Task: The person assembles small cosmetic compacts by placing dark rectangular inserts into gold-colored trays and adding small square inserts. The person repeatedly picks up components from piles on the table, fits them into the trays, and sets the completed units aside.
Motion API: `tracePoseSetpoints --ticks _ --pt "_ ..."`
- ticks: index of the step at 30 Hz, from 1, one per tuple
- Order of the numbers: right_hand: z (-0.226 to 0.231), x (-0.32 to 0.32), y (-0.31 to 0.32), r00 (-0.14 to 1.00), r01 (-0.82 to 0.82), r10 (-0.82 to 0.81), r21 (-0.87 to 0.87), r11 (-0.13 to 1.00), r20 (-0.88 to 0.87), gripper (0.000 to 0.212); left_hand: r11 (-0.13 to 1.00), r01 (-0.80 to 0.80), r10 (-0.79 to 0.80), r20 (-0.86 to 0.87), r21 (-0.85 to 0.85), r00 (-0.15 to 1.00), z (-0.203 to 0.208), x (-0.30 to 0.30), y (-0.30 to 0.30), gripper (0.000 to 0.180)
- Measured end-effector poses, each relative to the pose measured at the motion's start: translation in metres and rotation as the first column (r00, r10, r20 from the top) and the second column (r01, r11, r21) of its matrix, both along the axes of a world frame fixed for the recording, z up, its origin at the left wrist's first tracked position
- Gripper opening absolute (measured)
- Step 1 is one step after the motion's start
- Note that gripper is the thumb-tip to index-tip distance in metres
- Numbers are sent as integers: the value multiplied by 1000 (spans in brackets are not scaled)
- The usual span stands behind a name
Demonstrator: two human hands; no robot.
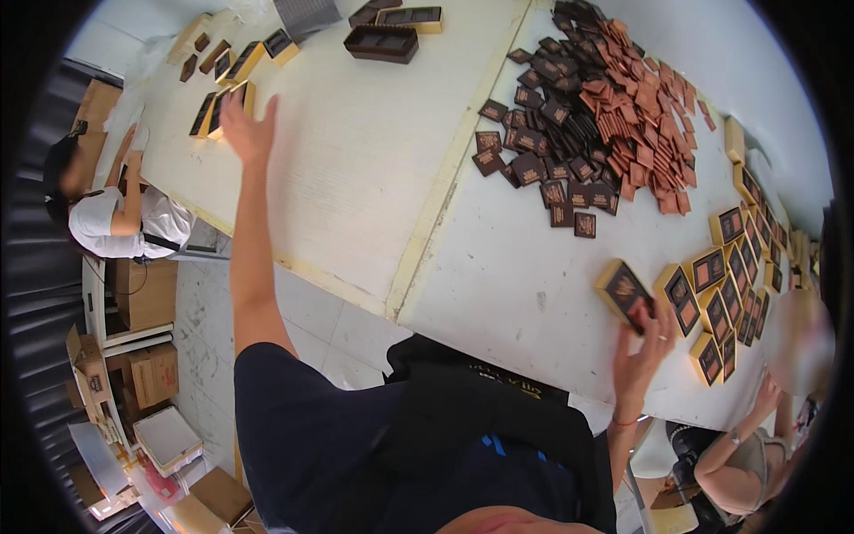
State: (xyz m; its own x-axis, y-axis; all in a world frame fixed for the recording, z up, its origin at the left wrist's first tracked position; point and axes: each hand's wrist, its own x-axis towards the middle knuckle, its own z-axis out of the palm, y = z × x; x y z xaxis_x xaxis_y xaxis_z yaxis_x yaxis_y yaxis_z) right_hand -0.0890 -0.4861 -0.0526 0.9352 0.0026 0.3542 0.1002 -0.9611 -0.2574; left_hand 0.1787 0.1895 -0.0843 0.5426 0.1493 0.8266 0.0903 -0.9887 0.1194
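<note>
My left hand (247, 132) is stretched far out to the left, thumb spread from the fingers. Its fingertips lie over a gold-sided box with a dark insert (240, 100), one of a small group there; whether they grip it cannot be told. At the right, my right hand (645, 343) has its fingers closed around the near end of another gold-sided box (620, 283), which holds flat wrapped squares. Beside that hand stand several similar filled boxes (683, 301) in rows. Beyond it spreads a big heap of dark brown squares (543, 142) and reddish-brown squares (645, 133).
A dark plastic tray (381, 43) and more boxes lie at the far side of the white table (356, 178). One person (124, 209) works at the left edge, another (743, 463) at the right. Cardboard cartons (153, 374) fill shelves at the lower left.
</note>
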Motion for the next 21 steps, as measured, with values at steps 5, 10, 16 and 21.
tracePoseSetpoints --ticks 5,10,16,21 --pt "19 17 17 987 74 -80 48 996 139 46 919 -391 383 -349 51 855 -31 22 106 74" --pt "32 81 74 975 -224 222 149 963 28 50 920 -309 380 -361 241 852 -45 -26 43 56" --pt "11 121 79 987 -117 137 216 969 -84 47 930 179 -322 -478 -320 818 13 -153 -135 46" --pt "-1 125 60 972 -137 197 371 919 -129 41 591 606 -805 -443 -532 395 39 -209 -257 56"
